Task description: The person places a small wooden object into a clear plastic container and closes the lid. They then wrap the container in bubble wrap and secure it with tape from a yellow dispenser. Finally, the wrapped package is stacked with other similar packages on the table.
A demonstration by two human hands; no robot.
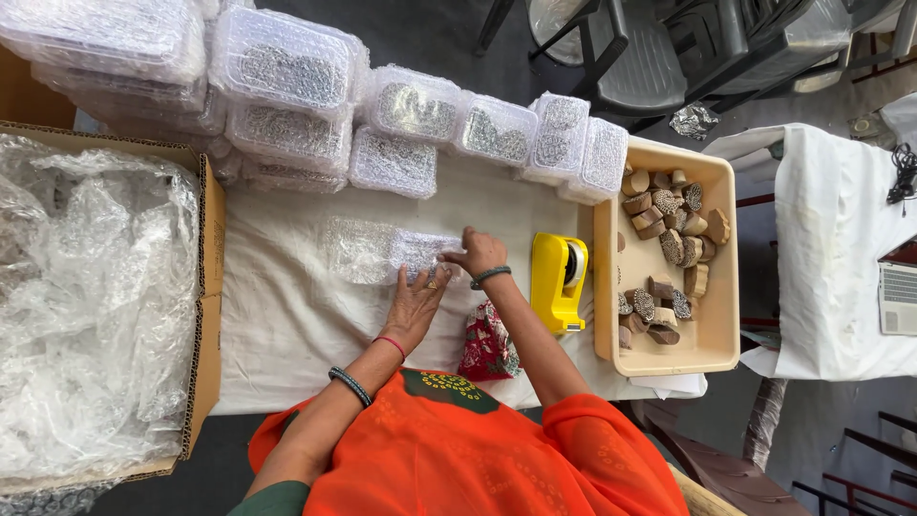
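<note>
Your left hand (pixel 417 301) lies flat, fingers spread, pressing the near edge of a bubble-wrapped bundle (pixel 387 250) on the white cloth (pixel 277 325); your right hand (pixel 478 253) is curled at the bundle's right end, fingertips pinching the wrap there. So the bundle sits mid-table between your hands, wrapped but seemingly not yet sealed. One red patterned pouch (pixel 487 344) lies just beside your right forearm, and one yellow tape dispenser (pixel 559 282) stands near your right hand, untouched. To its right, one beige tray (pixel 718 287) holds loose wooden blocks (pixel 669 225), roughly twenty, still unwrapped, so by my judgement a good share of work is left. On your left, one cardboard box (pixel 205 287) brims with bubble wrap (pixel 91 306). Farthest off, finished wrapped bundles (pixel 411 134) are stacked along the table's far edge; I count about ten, though the overlap makes it uncertain.
</note>
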